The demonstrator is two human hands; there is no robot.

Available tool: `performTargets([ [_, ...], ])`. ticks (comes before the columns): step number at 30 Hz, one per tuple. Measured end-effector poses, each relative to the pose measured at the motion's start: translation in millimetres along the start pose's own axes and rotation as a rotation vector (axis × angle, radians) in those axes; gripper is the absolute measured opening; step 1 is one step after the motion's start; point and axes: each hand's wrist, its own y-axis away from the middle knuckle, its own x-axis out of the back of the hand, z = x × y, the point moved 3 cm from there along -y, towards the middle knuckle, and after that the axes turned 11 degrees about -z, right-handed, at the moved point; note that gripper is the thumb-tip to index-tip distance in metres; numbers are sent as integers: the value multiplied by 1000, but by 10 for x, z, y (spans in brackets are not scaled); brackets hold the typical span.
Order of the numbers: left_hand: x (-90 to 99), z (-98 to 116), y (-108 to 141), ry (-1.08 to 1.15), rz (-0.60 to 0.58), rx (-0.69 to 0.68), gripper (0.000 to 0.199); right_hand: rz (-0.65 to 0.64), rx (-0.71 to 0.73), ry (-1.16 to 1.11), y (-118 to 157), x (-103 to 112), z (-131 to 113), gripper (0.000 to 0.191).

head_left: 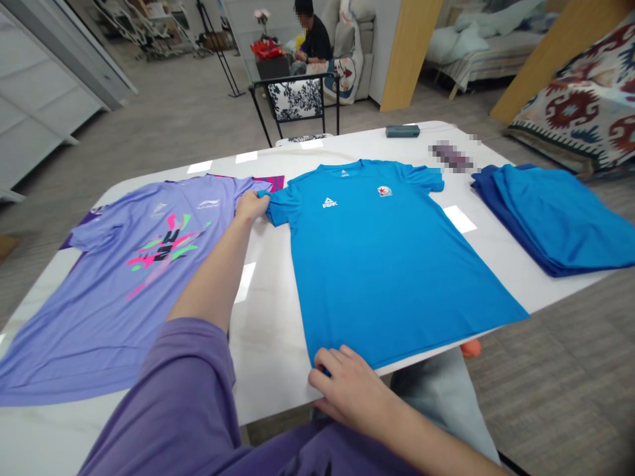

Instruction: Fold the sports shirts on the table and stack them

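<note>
A blue T-shirt [377, 264] with white chest logos lies spread flat, its collar toward the far side of the table. My left hand [252, 205] reaches out and pinches the end of its left-side sleeve. Down at the near left corner of the hem, my right hand [347, 383] has its fingers curled around the fabric edge. To the left, a lavender T-shirt [99, 311] with a bright pink and green print is laid out, with darker purple and pink cloth showing from under it.
Folded blue garments [565, 218] are stacked on the right of the white table [262, 357]. A dark case [403, 131] and a blurred purple item [451, 157] lie near the far edge. Beyond stands a black-framed chair [297, 99]; a seated person [317, 39] is farther back.
</note>
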Motion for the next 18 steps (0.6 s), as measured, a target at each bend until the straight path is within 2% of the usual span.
performTargets([
  [4,-2,27,-58,216,-2,23,16,-43,31,-23,-30,112,42,37],
  [7,-6,104,-70,325,-18,29,20,-51,13,-55,-39,186,75,23],
  [10,-37,189,-41,384,-20,37,26,-27,-17,-56,-27,257,93,21],
  [12,-69,246,10,405,-12,37,31,29,-3,-79,1,322,86,20],
  [16,-118,397,123,413,-17,37,37,222,8,-197,171,522,102,21],
  [18,-124,543,131,323,-20,5,38,299,-20,-268,324,631,155,24],
])
